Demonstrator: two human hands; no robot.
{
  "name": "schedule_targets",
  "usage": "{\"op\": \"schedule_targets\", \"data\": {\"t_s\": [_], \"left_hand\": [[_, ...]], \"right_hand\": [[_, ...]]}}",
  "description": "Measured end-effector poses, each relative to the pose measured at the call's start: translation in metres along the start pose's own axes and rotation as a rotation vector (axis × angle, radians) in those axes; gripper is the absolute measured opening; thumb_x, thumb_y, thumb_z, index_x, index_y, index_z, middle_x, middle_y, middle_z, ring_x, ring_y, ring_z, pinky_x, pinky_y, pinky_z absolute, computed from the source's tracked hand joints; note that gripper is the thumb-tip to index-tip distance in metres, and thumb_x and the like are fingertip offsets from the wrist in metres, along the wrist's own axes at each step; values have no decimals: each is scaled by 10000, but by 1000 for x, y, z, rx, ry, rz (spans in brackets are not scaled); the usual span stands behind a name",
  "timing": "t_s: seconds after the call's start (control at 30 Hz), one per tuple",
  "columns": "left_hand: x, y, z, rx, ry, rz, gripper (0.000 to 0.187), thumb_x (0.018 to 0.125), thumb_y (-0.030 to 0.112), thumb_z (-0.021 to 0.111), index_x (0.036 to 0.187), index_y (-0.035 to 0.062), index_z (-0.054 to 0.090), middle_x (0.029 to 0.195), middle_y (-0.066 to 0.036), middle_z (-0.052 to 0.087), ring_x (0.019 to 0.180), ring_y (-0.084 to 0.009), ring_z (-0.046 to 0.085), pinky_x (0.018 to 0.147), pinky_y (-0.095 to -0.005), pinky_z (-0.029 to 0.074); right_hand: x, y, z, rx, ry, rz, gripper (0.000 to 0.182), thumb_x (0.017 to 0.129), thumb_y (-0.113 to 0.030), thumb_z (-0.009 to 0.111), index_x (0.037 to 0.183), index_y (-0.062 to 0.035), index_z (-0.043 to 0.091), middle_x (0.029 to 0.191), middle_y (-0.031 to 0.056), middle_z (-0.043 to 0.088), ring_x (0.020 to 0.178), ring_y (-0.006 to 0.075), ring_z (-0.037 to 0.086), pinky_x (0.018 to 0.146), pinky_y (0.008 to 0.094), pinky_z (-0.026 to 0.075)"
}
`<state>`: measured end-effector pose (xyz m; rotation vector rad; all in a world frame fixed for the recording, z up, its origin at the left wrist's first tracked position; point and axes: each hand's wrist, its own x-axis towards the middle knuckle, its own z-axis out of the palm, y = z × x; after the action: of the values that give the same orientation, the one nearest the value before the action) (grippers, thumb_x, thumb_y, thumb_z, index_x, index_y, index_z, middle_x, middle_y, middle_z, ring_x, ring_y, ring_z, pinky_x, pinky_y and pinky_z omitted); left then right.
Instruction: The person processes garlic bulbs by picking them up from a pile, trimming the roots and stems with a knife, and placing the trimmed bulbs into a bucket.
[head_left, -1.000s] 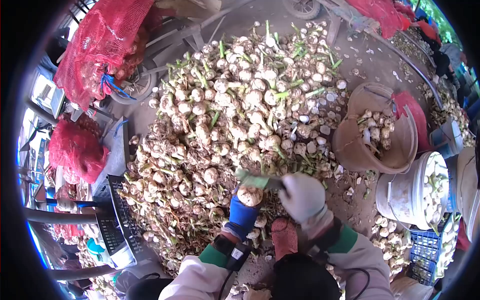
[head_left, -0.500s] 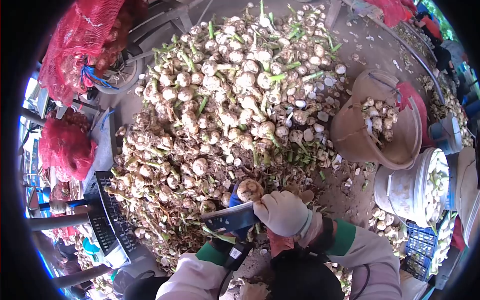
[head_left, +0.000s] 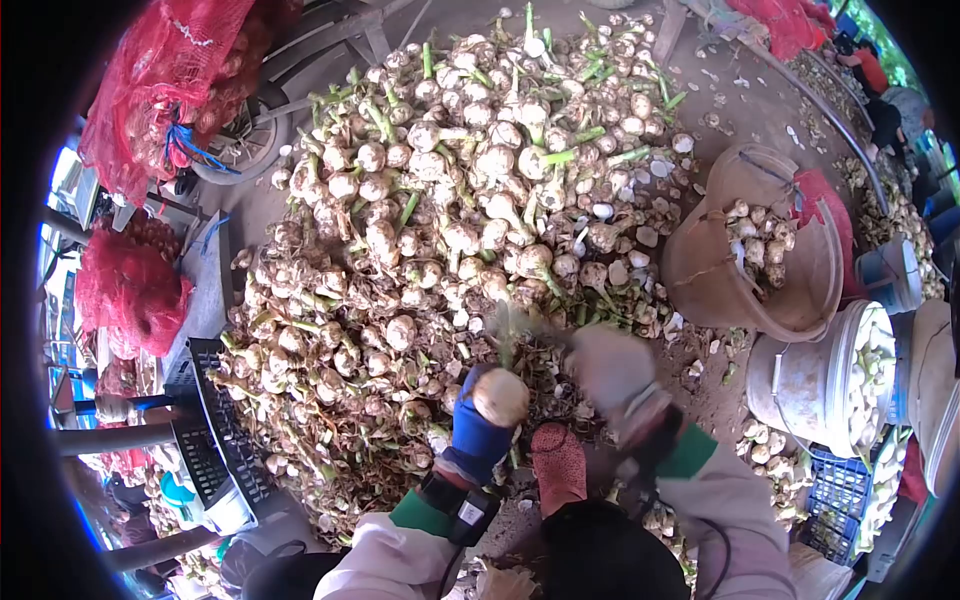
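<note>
My left hand [head_left: 478, 430], in a blue glove, holds a round pale bulb [head_left: 501, 397] with its green stalk pointing up, at the lower middle. To its right is my right hand [head_left: 612, 368] in a whitish glove, smeared by motion. A blurred streak extends left from it above the bulb; the knife blade cannot be made out clearly. Its fingers are too blurred to read. Both hands are over the near edge of a big heap of bulbs [head_left: 460, 237] with roots and cut green stalks.
A tan broken bucket [head_left: 700, 262] holding bulbs lies at right, beside a white bucket [head_left: 810, 378] and blue crate [head_left: 833, 490]. Red net sacks [head_left: 130, 290] and a black crate [head_left: 215, 430] are at left. A person [head_left: 868, 68] appears at upper right.
My right hand has moved up and right, away from the bulb, and the blade no longer lies across my left hand. The bulb in my left hand now shows its stalk upward.
</note>
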<state>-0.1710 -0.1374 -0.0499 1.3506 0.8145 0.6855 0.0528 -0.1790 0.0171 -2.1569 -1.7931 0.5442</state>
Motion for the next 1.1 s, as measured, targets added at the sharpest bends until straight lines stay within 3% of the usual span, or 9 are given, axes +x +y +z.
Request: {"op": "schedule_targets", "data": {"t_s": [0.13, 0.33, 0.4, 0.6, 0.7, 0.77, 0.83, 0.93, 1.1], "left_hand": [[17, 23, 6, -194, -80, -334, 721, 743, 51, 817, 1307, 54, 367, 1106, -101, 599, 991, -216, 621, 893, -316, 524], [-2, 18, 56, -129, 144, 32, 654, 760, 83, 796, 1260, 89, 375, 1155, -59, 519, 1050, -172, 545, 910, -322, 481], [-14, 19, 41, -46, 117, 68, 609, 786, 62, 767, 1273, 77, 400, 1117, -65, 552, 997, -160, 569, 852, -300, 505], [-9, 61, 20, -362, 211, -135, 266, 963, 165, 583, 1180, 13, 563, 1070, -73, 652, 915, -140, 617, 807, -263, 515], [-4, 83, 22, -510, 220, -121, 365, 904, -4, 615, 1255, -3, 518, 1051, -101, 636, 921, -156, 631, 843, -278, 539], [-3, 65, 21, -531, 258, -228, 385, 890, 19, 644, 1255, 5, 521, 1119, -124, 638, 979, -189, 641, 872, -306, 537], [-12, 68, 35, 205, -115, 122, 433, 865, 94, 704, 1252, 15, 528, 1129, -126, 638, 1029, -201, 630, 877, -341, 533], [-12, 42, 29, 137, -418, -87, 513, 823, 170, 741, 1245, 1, 504, 1106, -128, 598, 1057, -246, 587, 940, -348, 483], [81, -44, -152, 1802, 227, 182, 653, 774, 315, 695, 1366, 157, 466, 1312, -83, 531, 1307, -343, 415, 1104, -502, 287]], "right_hand": [[-25, 25, 28, 564, 168, 413, 135, 875, -154, 582, 918, -31, 616, 867, 165, 683, 763, 401, 658, 664, 439, 529], [-58, 6, 95, 710, 72, -405, 228, 913, -124, 538, 1094, -8, 614, 900, 84, 676, 832, 244, 667, 754, 358, 533], [-43, 4, 74, 1811, -224, 717, 246, 905, -99, 563, 1133, -12, 592, 989, 93, 659, 887, 230, 652, 820, 339, 520], [-17, -56, -37, 416, 574, -171, 172, 883, -109, 592, 1032, -23, 605, 820, 165, 631, 808, 375, 629, 725, 391, 519], [-35, -17, 11, 327, -63, 147, 188, 866, -87, 600, 1042, -22, 612, 813, 169, 637, 778, 364, 639, 729, 386, 517], [-51, 27, 48, 517, 10, 252, 209, 861, -78, 599, 1061, -15, 607, 813, 170, 644, 755, 337, 645, 722, 378, 516], [-56, 39, 39, 684, 211, 361, 225, 860, -64, 592, 1077, -6, 608, 816, 148, 658, 727, 262, 643, 705, 350, 508], [-50, 49, 7, 696, 423, 311, 200, 875, -60, 581, 1064, -4, 612, 807, 93, 655, 716, 178, 616, 676, 317, 493], [-56, 55, 22, 651, 396, 291, 171, 899, -54, 570, 1059, -5, 604, 818, 33, 623, 739, 106, 561, 664, 272, 467]]}}
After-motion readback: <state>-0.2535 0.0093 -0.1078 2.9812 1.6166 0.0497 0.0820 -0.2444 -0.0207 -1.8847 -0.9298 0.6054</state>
